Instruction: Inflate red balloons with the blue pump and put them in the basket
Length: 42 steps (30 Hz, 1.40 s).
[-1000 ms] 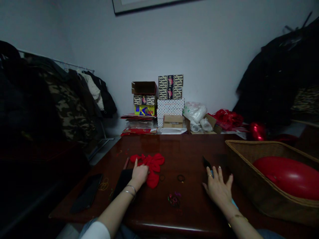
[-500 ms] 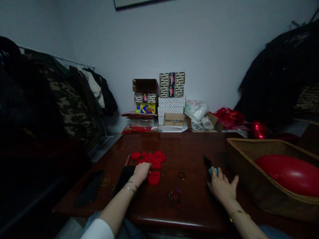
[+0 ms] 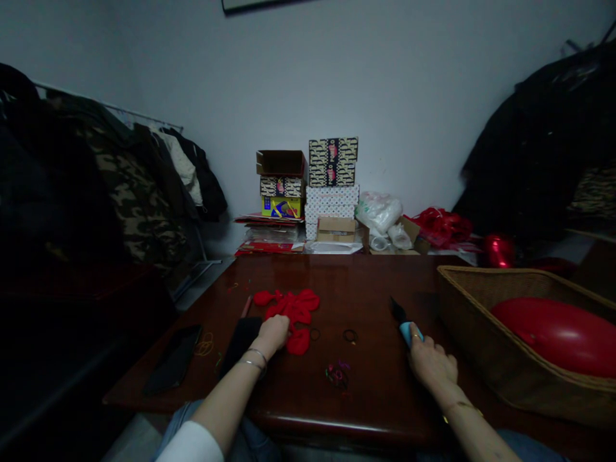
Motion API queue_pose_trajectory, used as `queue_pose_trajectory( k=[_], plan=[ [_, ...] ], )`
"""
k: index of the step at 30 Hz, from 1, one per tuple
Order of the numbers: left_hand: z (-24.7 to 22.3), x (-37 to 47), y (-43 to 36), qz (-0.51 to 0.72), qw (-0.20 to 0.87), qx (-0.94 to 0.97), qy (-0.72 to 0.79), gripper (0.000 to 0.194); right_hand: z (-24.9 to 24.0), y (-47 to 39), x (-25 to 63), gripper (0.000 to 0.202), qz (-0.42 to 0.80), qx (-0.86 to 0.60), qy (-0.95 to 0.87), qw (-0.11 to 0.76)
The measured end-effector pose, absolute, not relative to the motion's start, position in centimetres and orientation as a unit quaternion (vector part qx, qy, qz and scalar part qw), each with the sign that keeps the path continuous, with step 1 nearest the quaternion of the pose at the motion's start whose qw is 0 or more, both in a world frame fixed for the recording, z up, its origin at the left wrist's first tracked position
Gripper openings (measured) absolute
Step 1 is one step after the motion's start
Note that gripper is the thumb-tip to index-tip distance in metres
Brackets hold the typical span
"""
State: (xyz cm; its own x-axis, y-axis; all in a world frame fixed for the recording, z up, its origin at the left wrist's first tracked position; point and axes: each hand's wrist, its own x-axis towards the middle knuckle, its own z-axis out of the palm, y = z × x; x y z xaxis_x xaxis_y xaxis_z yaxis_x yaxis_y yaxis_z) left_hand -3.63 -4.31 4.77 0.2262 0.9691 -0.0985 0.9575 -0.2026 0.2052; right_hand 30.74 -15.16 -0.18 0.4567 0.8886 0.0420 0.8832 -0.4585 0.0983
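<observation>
My left hand (image 3: 274,332) is closed over the near edge of a red, soft, petal-shaped fabric piece (image 3: 296,307); its fingertips are partly hidden. Another rounded red lobe (image 3: 297,342) shows just right of those fingers. On the right, my right hand (image 3: 433,364) is wrapped round the light-blue handle of a tool with a black tapered end (image 3: 398,312), which points away from me over the table. The tool's exact kind is too dark to tell. Between my hands lie a dark elastic ring (image 3: 350,335) and a small heap of coloured bands (image 3: 337,375).
A wicker basket (image 3: 481,359) with a red balloon (image 3: 563,333) stands at the right. Left on the table (image 3: 370,410) are a dark phone (image 3: 173,359), yellow rubber bands (image 3: 205,344) and a black flat object (image 3: 240,340). Stacked boxes (image 3: 332,204) stand against the wall.
My right hand has closed round the tool's blue handle, its fingers no longer spread. The tool has shifted slightly to the left. My left hand stays at the red fabric.
</observation>
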Motion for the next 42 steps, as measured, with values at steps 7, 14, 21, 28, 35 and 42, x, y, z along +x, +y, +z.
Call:
queue_pose_trajectory(
  k=[7, 14, 21, 28, 35, 42],
  plan=[
    [3.9, -3.1, -3.7, 0.187, 0.548, 0.576, 0.577, 0.016, 0.2, -15.5, 30.4, 0.056, 0.051, 0.847, 0.529, -0.004],
    [6.6, -1.4, -3.6, 0.549, 0.719, 0.207, 0.372, 0.008, 0.7, -15.7, 30.1, 0.058, 0.069, 0.832, 0.55, -0.032],
    [6.4, -0.3, -4.1, 0.564, 0.732, 0.188, 0.332, 0.012, 1.9, -16.0, 29.2, 0.062, 0.078, 0.79, 0.604, -0.069],
    [5.2, -0.7, -3.3, 0.582, 0.706, 0.191, 0.356, 0.009, 2.8, -16.8, 27.2, 0.068, 0.031, 0.669, 0.721, -0.176],
    [4.8, -0.5, -3.2, 0.591, 0.67, 0.192, 0.406, 0.019, 3.8, -18.2, 24.4, 0.07, -0.044, 0.569, 0.796, -0.204],
    [4.4, 0.0, -3.5, 0.569, 0.667, 0.226, 0.424, 0.019, 4.0, -18.6, 23.5, 0.069, -0.049, 0.546, 0.811, -0.202]
  ],
)
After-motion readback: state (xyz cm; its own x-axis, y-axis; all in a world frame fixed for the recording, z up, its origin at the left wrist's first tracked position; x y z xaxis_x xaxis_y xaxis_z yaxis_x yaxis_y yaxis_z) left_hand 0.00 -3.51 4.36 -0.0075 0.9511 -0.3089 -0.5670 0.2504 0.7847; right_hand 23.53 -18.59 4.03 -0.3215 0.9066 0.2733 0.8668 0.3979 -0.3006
